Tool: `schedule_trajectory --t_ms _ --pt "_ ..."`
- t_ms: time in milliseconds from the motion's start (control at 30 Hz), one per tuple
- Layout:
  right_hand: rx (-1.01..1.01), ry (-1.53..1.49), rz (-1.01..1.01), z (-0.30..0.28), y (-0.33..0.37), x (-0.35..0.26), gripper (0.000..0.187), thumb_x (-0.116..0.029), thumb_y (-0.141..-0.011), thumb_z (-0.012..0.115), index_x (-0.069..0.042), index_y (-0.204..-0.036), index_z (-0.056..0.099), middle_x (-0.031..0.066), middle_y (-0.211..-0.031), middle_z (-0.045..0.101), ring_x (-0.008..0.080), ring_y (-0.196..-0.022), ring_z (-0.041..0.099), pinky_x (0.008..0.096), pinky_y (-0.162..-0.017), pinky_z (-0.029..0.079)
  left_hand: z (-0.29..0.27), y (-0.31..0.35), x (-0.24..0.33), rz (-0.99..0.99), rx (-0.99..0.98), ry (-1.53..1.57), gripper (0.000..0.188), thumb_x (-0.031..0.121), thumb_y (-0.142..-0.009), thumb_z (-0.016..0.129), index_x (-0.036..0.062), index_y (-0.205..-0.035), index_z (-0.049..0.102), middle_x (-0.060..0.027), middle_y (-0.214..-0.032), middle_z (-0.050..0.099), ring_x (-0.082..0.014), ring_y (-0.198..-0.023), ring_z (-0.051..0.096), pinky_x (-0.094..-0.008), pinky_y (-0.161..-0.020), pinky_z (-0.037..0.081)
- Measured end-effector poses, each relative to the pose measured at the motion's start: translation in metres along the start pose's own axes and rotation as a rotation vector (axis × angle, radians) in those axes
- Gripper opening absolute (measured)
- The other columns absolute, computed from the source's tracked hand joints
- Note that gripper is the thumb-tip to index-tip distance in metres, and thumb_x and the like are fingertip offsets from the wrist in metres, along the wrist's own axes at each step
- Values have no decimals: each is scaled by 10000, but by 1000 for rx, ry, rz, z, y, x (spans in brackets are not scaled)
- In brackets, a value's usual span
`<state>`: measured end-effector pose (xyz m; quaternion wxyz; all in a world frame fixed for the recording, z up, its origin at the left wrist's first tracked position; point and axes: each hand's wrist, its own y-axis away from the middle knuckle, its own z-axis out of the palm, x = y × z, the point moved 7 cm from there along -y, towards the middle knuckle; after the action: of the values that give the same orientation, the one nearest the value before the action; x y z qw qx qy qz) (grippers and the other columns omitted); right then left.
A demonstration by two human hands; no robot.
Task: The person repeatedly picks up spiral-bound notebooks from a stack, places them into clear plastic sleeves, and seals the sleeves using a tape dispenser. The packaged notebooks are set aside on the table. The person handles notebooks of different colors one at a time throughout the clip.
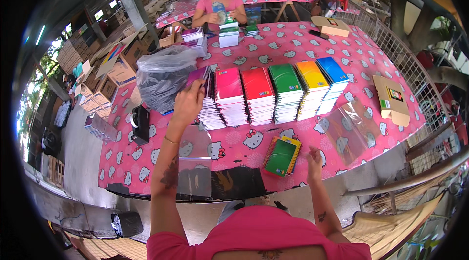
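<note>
My left hand [189, 103] is at the top of a tall stack of purple spiral notebooks [207, 108], its fingers curled at the spiral edge of the top purple notebook [197, 75]. Just right of a small pile topped by a green notebook [281, 157] is my right hand [315, 161], empty with fingers apart. A yellow notebook [293, 143] sticks out from under the green one. Beside the purple stack stand stacks of pink [228, 84], red [258, 84], green [284, 78], yellow [312, 75] and blue notebooks [332, 70].
Clear plastic sleeves [194, 177] lie at the front edge, and more clear plastic [349, 133] at the right. A tape dispenser [140, 125] and a plastic-wrapped bundle [163, 82] stand left. Across the pink table [273, 40], a person [220, 6] handles notebooks. Cardboard [391, 101] lies right.
</note>
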<state>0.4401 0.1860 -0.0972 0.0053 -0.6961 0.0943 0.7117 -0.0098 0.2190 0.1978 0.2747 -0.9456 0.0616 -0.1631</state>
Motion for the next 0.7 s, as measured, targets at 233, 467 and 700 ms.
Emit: schedule_trajectory --t_ms 233,467,700 --pt "-46 -204 260 17 36 5 653 -282 -892 658 -71 -1454 401 107 -1446 481 201 -1251 484 397 -1003 408 2 4 1 91 153 -240 252 109 -919 603 80 -1169 599 -215 -1064 664 -423 -825 674 -511 -701 561" --pt "-120 -287 279 38 40 -3 689 -388 -920 649 -78 -1479 393 80 -1433 500 214 -1255 501 408 -1009 409 -25 43 111 154 494 4 475 85 -906 656 47 -1364 537 -205 -1204 663 -347 -892 701 -415 -773 576" --pt "2 -327 369 36 38 -11 463 -385 -970 615 -64 -1300 574 44 -1211 622 146 -1089 580 328 -871 479 199 194 225 524 -195 83 484 244 -934 624 -74 -1289 539 -261 -1184 633 -404 -1015 649 -442 -853 551"
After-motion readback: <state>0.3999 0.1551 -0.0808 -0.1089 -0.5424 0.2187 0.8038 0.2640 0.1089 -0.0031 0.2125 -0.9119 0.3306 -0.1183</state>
